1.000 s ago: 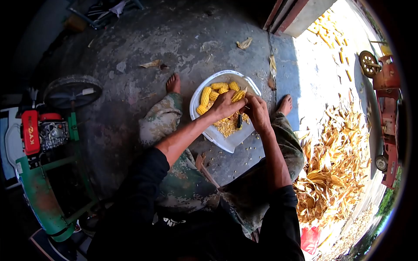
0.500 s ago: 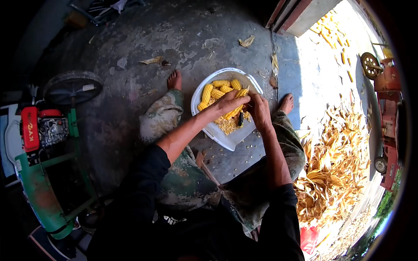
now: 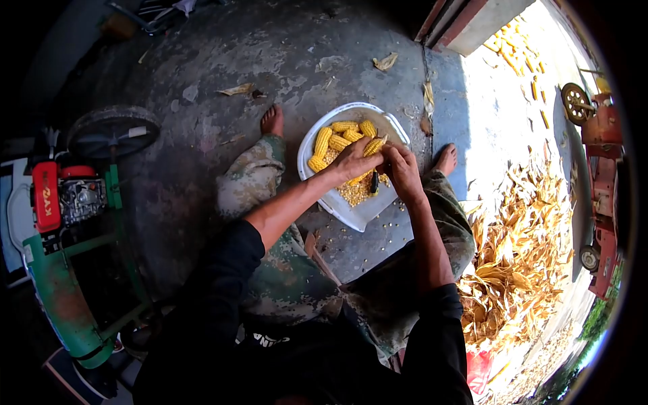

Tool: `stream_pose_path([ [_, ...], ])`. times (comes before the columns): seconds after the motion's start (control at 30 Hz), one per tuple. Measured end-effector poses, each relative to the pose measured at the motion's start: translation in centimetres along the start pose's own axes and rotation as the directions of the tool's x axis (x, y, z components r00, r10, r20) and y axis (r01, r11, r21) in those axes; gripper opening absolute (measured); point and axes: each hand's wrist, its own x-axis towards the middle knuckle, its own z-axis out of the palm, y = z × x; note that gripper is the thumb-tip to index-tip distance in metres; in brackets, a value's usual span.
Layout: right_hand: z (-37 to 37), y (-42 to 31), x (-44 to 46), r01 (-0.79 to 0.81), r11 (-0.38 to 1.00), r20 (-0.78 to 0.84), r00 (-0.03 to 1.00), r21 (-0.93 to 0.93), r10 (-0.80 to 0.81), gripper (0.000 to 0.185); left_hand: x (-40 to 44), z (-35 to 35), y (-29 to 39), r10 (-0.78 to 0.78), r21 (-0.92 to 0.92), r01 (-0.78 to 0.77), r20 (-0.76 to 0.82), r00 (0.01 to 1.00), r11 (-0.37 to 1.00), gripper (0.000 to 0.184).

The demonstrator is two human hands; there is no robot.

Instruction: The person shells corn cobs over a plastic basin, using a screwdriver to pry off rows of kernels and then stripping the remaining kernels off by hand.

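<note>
A white basin (image 3: pixel 309 145) stands on the floor between my feet, holding several yellow corn cobs (image 3: pixel 323 140) and a layer of loose kernels (image 3: pixel 352 194). Above it my left hand (image 3: pixel 354 164) is closed around a corn cob (image 3: pixel 373 146), whose pale tip shows past the fingers. My right hand (image 3: pixel 403 174) meets the left at this cob with bent, closed fingers. Its fingertips are partly hidden, and their exact grip is hard to see. Below the hands, a dark tool handle (image 3: pixel 374 183) sticks up among the kernels.
On the left stands a green machine (image 3: pixel 74 297) with a red engine (image 3: pixel 46 196) and a wheel (image 3: pixel 113 133). Dry husks (image 3: pixel 516 263) are heaped at right, in sunlight. More cobs (image 3: pixel 513 50) lie outside the doorway. A red vehicle (image 3: pixel 602 182) is at far right.
My right hand's fingers have closed in nearer to the left hand at the cob. The whole view has shifted slightly; the basin's contents look the same.
</note>
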Motion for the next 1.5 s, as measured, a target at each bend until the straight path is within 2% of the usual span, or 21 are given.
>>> stream_pose_path([
  [0.1,-0.1,0.4,0.0,0.018,0.999,0.003,1.000,-0.046,-0.017,0.026,-0.1,0.0,0.0,-0.001,0.060,0.004,-0.052,0.999,0.998,0.048],
  [0.2,0.0,0.1,-0.2,-0.021,1.000,-0.041,0.999,-0.013,0.021,0.027,0.0,-0.2,0.1,-0.035,0.093,0.037,-0.022,0.999,0.995,0.050],
  [0.27,0.1,0.1,-0.3,-0.029,0.999,-0.104,0.994,0.021,0.031,0.028,-0.2,0.0,1.1,-0.064,0.212,0.072,-0.047,0.997,0.975,0.052],
  [0.3,0.2,0.1,-0.4,-0.031,0.999,-0.103,0.994,0.021,0.033,0.028,-0.1,0.0,0.9,-0.065,0.211,0.074,-0.048,0.997,0.975,0.052],
  [0.37,0.5,-0.2,-0.5,0.076,0.994,-0.098,0.992,-0.076,-0.083,0.028,0.2,-0.1,0.5,-0.022,0.088,0.020,0.016,1.000,0.996,0.050],
  [0.4,0.5,-0.2,-0.4,0.111,0.988,-0.094,0.988,-0.108,-0.121,0.028,0.1,-0.2,0.8,-0.023,0.087,0.021,0.014,1.000,0.996,0.050],
  [0.47,0.1,-0.6,0.0,-0.093,0.995,-0.018,0.996,-0.029,0.092,0.025,0.1,-0.3,1.4,-0.066,-0.127,0.084,0.141,0.988,0.988,0.045],
  [0.6,0.0,-0.4,-0.1,-0.126,0.988,0.006,0.992,0.084,0.126,0.025,0.0,-0.6,1.2,-0.021,-0.265,0.069,0.180,0.983,0.962,0.039],
  [0.7,0.1,0.0,-0.1,-0.064,0.993,-0.041,0.997,0.098,0.068,0.029,-0.1,-0.7,1.2,-0.182,-0.408,0.221,0.134,0.974,0.886,0.032],
  [0.8,0.4,-0.1,-0.1,-0.005,0.998,-0.097,0.995,0.064,0.011,0.034,0.1,-1.3,0.7,-0.208,-0.447,0.244,0.129,0.969,0.861,0.030],
  [0.87,0.5,-0.2,-0.1,0.022,0.997,-0.129,0.991,-0.074,-0.032,0.036,0.3,-1.3,0.2,-0.174,-0.449,0.202,0.103,0.979,0.871,0.027],
  [0.93,0.9,-0.2,-0.1,0.002,0.997,-0.121,0.993,-0.074,-0.011,0.037,0.7,-1.1,-0.1,-0.079,-0.399,0.070,-0.006,0.997,0.914,0.026],
  [0.97,1.1,-0.3,-0.1,-0.021,0.997,-0.115,0.993,-0.073,0.012,0.039,0.9,-1.2,-0.2,-0.078,-0.399,0.069,-0.007,0.997,0.914,0.026],
  [1.03,1.2,-0.5,-0.3,-0.057,0.997,-0.107,0.993,-0.059,0.050,0.041,1.0,-1.5,0.2,-0.218,-0.501,0.231,0.086,0.972,0.834,0.026],
  [1.07,1.3,-0.6,-0.4,-0.093,0.995,-0.100,0.991,-0.044,0.088,0.043,1.1,-1.5,0.4,-0.216,-0.501,0.230,0.085,0.973,0.834,0.026],
  [1.17,2.2,-0.9,-0.6,-0.058,0.997,-0.128,0.991,-0.058,0.050,0.046,1.9,-1.1,-0.2,-0.261,-0.739,0.256,0.112,0.959,0.623,0.028],
  [1.3,2.8,-0.6,-0.5,-0.040,0.999,-0.164,0.986,-0.034,0.034,0.055,2.5,-0.8,-1.0,-0.212,-0.766,0.188,0.069,0.975,0.615,0.030],
  [1.33,2.7,0.1,-0.3,-0.040,0.999,-0.168,0.985,-0.032,0.034,0.055,2.5,-0.5,-0.9,-0.189,-0.742,0.130,0.004,0.982,0.657,0.031],
  [1.37,2.5,1.0,0.1,-0.045,0.991,-0.213,0.977,-0.124,0.017,0.060,2.6,-0.3,-0.8,-0.162,-0.714,0.071,-0.059,0.985,0.697,0.032],
  [1.4,2.7,1.0,0.1,-0.054,0.975,-0.256,0.967,-0.214,-0.003,0.064,2.6,-0.1,-0.7,-0.162,-0.713,0.074,-0.055,0.985,0.697,0.032],
  [1.5,3.7,0.3,-0.1,-0.018,0.948,-0.298,0.951,-0.318,-0.082,0.069,2.8,0.5,-0.8,-0.099,-0.607,-0.004,-0.137,0.986,0.794,0.032],
])
